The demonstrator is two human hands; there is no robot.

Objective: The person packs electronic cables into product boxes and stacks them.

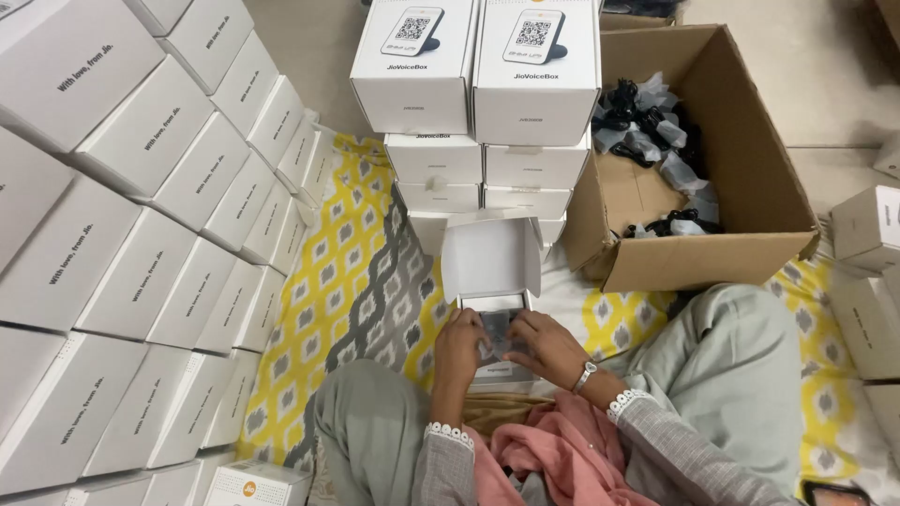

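Note:
A small white box [490,258] stands open in front of me on the patterned mat, its lid tipped up and away. Inside it lies a grey device [494,323] in clear wrap. My left hand [459,343] grips the device's left side. My right hand [542,345], with a watch on the wrist, holds its right side and lower edge. Both hands press on it within the box. The lower part of the box is hidden by my fingers.
Two stacks of white boxes [478,66] rise just behind the open box. A slanting wall of white boxes [141,234] fills the left. An open cardboard carton [741,234] with bagged black cables [647,126] sits at right. More white boxes [867,230] line the right edge.

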